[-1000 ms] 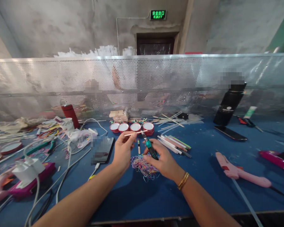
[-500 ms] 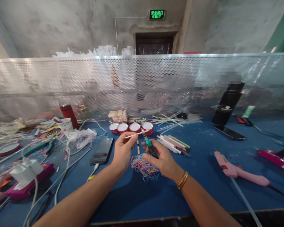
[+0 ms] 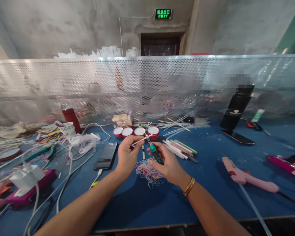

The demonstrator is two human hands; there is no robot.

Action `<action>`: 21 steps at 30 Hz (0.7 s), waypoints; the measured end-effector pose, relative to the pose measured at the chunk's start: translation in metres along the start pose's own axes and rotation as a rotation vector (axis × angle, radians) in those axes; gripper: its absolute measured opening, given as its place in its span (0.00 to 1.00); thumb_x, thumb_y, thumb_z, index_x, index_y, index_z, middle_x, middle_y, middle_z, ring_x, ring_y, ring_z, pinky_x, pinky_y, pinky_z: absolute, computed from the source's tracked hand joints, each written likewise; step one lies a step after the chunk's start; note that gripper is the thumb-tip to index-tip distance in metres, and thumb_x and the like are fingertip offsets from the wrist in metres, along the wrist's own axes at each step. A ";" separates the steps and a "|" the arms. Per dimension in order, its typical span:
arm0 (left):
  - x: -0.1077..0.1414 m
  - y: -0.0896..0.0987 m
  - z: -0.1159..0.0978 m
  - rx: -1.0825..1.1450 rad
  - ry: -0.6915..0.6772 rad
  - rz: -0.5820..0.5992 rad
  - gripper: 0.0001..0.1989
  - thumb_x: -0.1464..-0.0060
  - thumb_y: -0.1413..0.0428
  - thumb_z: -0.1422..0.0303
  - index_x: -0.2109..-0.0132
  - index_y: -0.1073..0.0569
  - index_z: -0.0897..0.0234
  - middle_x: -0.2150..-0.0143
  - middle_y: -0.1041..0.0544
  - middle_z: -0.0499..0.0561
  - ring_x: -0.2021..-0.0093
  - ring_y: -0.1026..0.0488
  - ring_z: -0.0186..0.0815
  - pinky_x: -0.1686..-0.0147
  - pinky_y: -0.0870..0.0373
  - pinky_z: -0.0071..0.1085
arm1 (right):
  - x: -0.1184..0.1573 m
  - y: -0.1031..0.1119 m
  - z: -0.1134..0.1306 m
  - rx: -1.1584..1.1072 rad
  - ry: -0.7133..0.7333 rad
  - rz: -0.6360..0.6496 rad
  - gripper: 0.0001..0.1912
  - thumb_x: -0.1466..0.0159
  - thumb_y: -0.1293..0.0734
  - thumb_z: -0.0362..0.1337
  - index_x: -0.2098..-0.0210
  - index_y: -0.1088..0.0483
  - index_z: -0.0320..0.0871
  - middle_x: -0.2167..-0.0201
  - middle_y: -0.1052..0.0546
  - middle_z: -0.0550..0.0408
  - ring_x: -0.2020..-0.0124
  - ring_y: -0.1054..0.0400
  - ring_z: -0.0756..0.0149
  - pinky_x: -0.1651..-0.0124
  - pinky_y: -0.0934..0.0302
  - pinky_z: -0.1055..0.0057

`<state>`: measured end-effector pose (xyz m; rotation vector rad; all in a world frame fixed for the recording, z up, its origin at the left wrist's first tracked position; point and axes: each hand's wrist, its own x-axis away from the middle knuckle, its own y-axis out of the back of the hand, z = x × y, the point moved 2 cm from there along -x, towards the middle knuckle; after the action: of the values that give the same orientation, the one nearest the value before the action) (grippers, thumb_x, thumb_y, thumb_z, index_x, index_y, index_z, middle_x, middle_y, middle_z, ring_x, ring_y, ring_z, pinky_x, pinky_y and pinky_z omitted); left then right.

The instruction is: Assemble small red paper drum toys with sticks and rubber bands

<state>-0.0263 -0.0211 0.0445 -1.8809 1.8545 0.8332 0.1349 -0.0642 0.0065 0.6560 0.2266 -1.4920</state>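
Observation:
My left hand (image 3: pixel 127 154) is closed on a thin pale stick (image 3: pixel 140 141), pinched between thumb and fingers and slanting up to the right. My right hand (image 3: pixel 168 162) wraps round a teal and black cutting tool (image 3: pixel 154 151), whose metal tip meets the stick near its right end. Just beyond my hands stand several small red drums (image 3: pixel 153 131) with white tops. Under the tool lies a heap of thin coloured bands (image 3: pixel 148 173). A short stick with a black part (image 3: pixel 143 152) rests on the table between my hands.
On the blue table (image 3: pixel 147 209), a phone (image 3: pixel 106 155) and cables lie left. Right are markers (image 3: pixel 180 149), a pink glue gun (image 3: pixel 248 180) and a black bottle (image 3: pixel 236 109). A perforated metal screen (image 3: pixel 137 75) stands behind.
The stick in my left hand is tilted a little more steeply, and my left fingers have shifted slightly. My right hand keeps its hold on the tool.

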 end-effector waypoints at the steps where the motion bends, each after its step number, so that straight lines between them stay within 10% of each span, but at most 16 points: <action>1: 0.000 0.001 -0.001 -0.022 -0.023 -0.006 0.05 0.47 0.40 0.65 0.65 0.21 0.61 0.66 0.21 0.51 0.65 0.27 0.36 0.68 0.35 0.28 | 0.000 0.000 0.000 0.011 0.007 0.001 0.25 0.41 0.32 0.35 0.45 0.37 0.49 0.53 0.26 0.51 0.54 0.30 0.60 0.49 0.35 0.59; 21: -0.002 0.003 -0.007 -0.132 -0.174 -0.031 0.04 0.46 0.40 0.68 0.65 0.18 0.58 0.69 0.21 0.51 0.67 0.27 0.35 0.69 0.34 0.29 | 0.000 0.004 0.004 0.089 0.010 0.036 0.29 0.43 0.31 0.34 0.43 0.39 0.50 0.51 0.28 0.51 0.51 0.33 0.57 0.46 0.38 0.57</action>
<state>-0.0287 -0.0242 0.0512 -1.8438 1.6987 1.0948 0.1373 -0.0665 0.0107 0.7358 0.1562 -1.4711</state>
